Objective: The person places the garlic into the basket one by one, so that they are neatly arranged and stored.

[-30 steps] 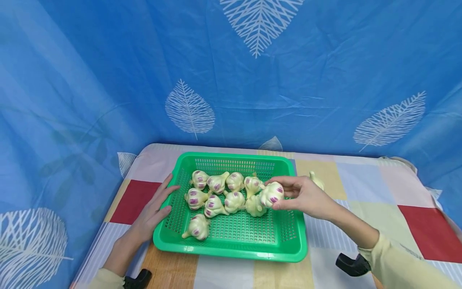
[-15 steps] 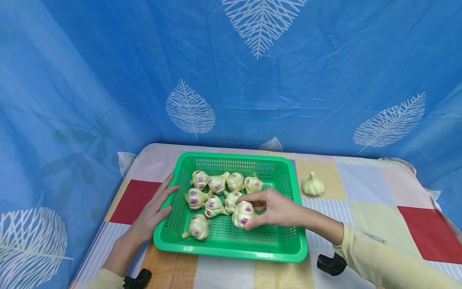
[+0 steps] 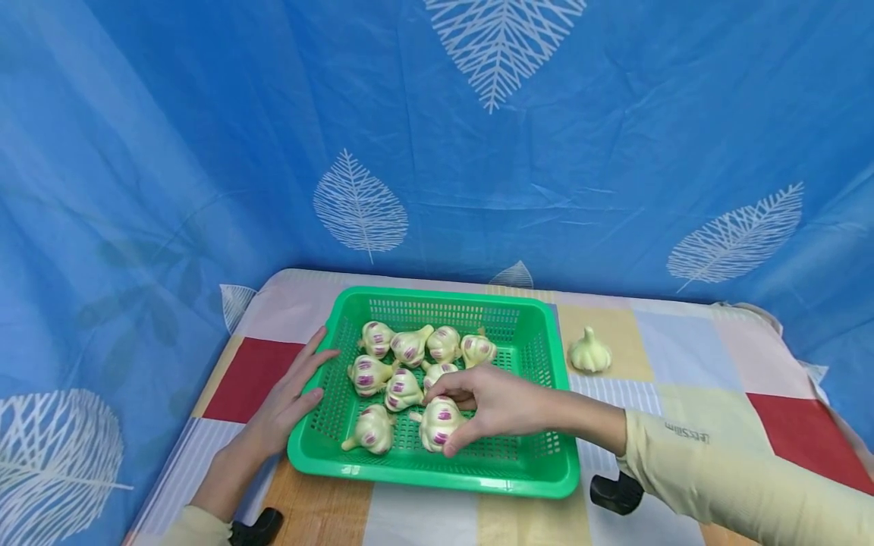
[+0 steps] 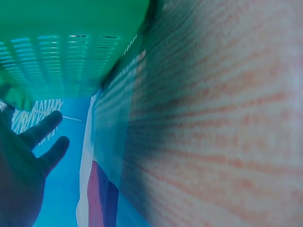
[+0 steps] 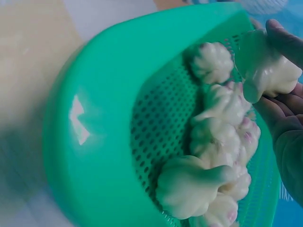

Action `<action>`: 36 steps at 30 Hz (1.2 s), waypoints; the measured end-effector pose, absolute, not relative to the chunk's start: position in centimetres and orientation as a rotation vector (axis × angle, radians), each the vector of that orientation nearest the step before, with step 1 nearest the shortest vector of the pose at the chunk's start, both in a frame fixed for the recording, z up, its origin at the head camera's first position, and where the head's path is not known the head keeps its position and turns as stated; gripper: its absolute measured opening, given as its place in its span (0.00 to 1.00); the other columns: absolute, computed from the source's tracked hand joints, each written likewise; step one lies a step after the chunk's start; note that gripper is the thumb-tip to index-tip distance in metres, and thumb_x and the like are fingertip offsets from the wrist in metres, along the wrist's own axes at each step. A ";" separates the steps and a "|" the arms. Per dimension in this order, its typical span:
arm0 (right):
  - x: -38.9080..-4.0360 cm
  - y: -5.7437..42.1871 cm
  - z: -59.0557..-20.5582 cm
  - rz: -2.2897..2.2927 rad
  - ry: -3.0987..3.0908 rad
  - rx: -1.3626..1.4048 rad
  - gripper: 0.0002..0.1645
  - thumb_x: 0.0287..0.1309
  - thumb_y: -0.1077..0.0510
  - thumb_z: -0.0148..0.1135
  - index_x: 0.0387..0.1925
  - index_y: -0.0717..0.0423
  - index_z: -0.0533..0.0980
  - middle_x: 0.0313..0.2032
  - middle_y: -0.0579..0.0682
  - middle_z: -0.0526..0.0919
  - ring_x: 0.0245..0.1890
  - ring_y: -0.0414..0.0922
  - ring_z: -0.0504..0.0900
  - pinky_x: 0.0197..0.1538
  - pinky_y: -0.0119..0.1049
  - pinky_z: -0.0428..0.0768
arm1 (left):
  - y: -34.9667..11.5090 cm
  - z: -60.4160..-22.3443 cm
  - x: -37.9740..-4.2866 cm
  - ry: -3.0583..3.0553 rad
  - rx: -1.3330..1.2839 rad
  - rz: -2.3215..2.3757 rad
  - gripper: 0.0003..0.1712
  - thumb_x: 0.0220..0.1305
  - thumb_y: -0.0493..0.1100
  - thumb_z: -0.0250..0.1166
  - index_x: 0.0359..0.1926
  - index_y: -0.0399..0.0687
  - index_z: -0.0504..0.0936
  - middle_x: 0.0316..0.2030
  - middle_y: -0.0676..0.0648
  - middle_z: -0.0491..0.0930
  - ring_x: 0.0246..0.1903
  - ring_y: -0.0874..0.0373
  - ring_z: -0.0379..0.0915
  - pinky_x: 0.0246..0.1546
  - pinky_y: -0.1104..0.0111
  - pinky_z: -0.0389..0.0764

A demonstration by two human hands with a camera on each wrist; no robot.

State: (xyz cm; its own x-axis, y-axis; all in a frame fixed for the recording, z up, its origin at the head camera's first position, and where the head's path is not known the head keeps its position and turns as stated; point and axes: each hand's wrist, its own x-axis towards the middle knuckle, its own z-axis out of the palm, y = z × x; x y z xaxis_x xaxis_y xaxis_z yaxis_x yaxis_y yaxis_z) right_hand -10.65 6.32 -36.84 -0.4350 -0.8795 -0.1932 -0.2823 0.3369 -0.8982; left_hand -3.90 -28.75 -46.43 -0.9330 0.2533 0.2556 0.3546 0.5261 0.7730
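Note:
My right hand [image 3: 488, 406] pinches a purple-streaked garlic bulb [image 3: 439, 425] between thumb and fingers, low over the front middle of a green plastic basket [image 3: 437, 485]. In the right wrist view the same bulb [image 5: 272, 71] sits in the fingers, above other bulbs. Several garlic bulbs lie in the basket's back and left parts, one garlic bulb [image 3: 373, 430] alone at front left. My left hand [image 3: 280, 409] is at the basket's left rim with fingers spread; the left wrist view shows its extended fingers [image 4: 54, 153] beside the basket. Whatever lies beneath my right hand is hidden.
A plain pale garlic bulb [image 3: 590, 352] stands on the checked tablecloth [image 3: 683, 341], right of the basket. Bare wood [image 3: 328, 504] shows in front at left. A blue curtain [image 3: 437, 152] with white leaf prints hangs behind and along the left side.
My right hand has carried the garlic bulb leftward and nearer the front over the basket, uncovering the bulb on the tablecloth. My left hand has stayed at the rim.

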 end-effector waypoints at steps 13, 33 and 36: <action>-11.2 2.2 -39.5 -0.720 2.011 -1.238 0.32 0.42 0.51 0.84 0.50 0.52 0.80 0.31 0.33 0.77 0.28 0.31 0.69 0.33 0.27 0.70 | -28.4 -46.4 -3.8 -2.651 -0.543 -1.387 0.37 0.65 0.39 0.56 0.75 0.45 0.62 0.80 0.49 0.43 0.76 0.59 0.41 0.56 0.57 0.76; -11.3 -0.5 -42.4 -0.554 2.108 -1.377 0.35 0.39 0.47 0.84 0.50 0.53 0.79 0.42 0.37 0.82 0.38 0.29 0.76 0.42 0.21 0.74 | -28.6 -46.8 -3.8 -2.649 -0.532 -1.370 0.36 0.66 0.40 0.56 0.75 0.46 0.62 0.80 0.50 0.42 0.76 0.60 0.40 0.57 0.46 0.73; -11.3 -0.5 -42.3 -0.549 2.095 -1.392 0.35 0.40 0.47 0.84 0.50 0.53 0.79 0.41 0.36 0.81 0.37 0.29 0.76 0.41 0.22 0.74 | -28.4 -46.8 -3.7 -2.650 -0.530 -1.377 0.36 0.66 0.40 0.56 0.75 0.47 0.62 0.80 0.51 0.42 0.76 0.61 0.40 0.58 0.47 0.73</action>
State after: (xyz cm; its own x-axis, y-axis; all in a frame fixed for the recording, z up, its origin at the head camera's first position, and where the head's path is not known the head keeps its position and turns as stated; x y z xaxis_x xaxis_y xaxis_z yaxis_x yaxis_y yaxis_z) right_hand -11.30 -0.45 -42.30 -0.3043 -0.9257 -0.2245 -0.6965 0.3770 -0.6105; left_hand -3.73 -28.42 -46.82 -0.9332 0.2550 0.2533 0.3538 0.5283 0.7718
